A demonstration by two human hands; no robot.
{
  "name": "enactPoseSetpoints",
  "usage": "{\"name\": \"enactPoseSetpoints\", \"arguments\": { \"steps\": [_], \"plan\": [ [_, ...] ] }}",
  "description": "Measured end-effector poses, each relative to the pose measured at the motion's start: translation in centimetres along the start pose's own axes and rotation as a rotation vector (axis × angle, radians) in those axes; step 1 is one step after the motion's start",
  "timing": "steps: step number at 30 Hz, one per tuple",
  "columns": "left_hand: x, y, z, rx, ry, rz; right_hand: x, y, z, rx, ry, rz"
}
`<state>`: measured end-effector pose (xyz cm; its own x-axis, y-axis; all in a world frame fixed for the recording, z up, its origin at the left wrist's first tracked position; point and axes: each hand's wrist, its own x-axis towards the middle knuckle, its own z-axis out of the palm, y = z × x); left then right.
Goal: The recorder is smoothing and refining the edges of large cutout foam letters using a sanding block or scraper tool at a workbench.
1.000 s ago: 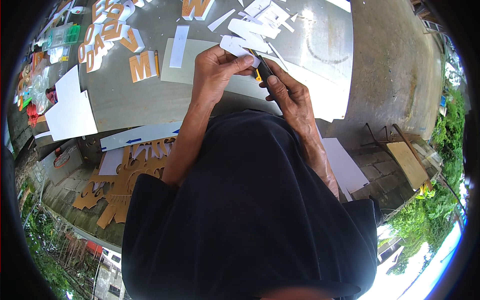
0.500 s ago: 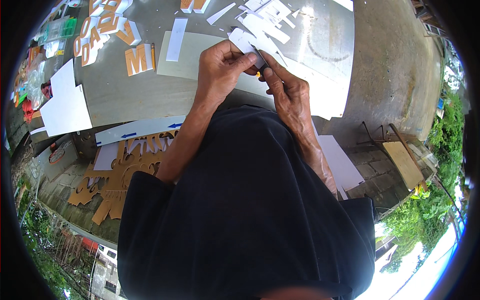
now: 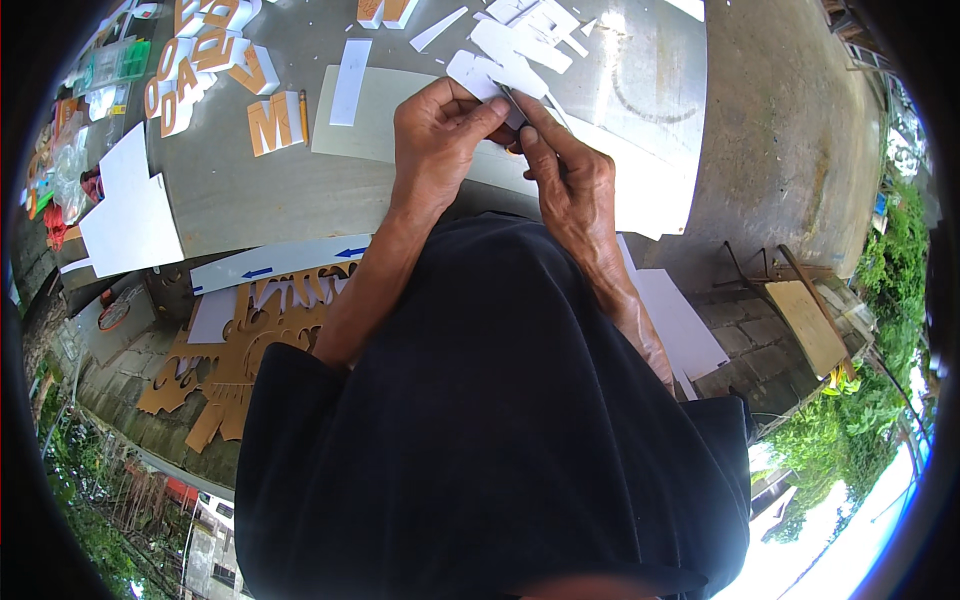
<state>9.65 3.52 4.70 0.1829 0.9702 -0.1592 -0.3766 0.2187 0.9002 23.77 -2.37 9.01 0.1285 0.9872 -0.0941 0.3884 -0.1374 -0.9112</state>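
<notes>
Both my hands meet over the far middle of the metal table. My left hand (image 3: 437, 135) pinches a small white sheet piece (image 3: 470, 76) between thumb and fingers. Close against it, my right hand (image 3: 572, 170) grips a thin, dark-bladed cutter knife (image 3: 513, 102), its index finger stretched along the tool. The blade lies at the edge of the white piece; most of the handle is hidden in the fingers. Just beyond my hands, several white offcuts (image 3: 530, 45) lie in a loose pile.
Letter-shaped blocks (image 3: 272, 124) with brown faces and white sides stand at the far left, beside a pencil (image 3: 303, 117). A white strip (image 3: 350, 82) lies on a pale sheet (image 3: 335, 135). White board (image 3: 130, 215) sits at the left edge. Brown cut-out sheets (image 3: 265, 345) lie below the table.
Both hands have shifted slightly left with the white piece and the knife. The white piece has turned a little in my left fingers.
</notes>
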Motion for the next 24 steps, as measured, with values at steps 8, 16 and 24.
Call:
{"name": "enactPoseSetpoints", "arguments": {
  "steps": [8, 16, 24],
  "plan": [
    [-0.2, -0.2, 0.0, -0.038, 0.051, 0.023, -0.6, 0.0, 0.3, -0.016, 0.005, -0.008],
    [0.1, -0.3, 0.4, -0.077, 0.107, 0.033, -1.0, 0.2, 0.4, -0.024, 0.015, -0.02],
    [0.0, -0.1, 0.1, -0.076, 0.088, 0.05, -1.2, 0.5, 0.3, -0.068, 0.02, -0.067]
  ]
}}
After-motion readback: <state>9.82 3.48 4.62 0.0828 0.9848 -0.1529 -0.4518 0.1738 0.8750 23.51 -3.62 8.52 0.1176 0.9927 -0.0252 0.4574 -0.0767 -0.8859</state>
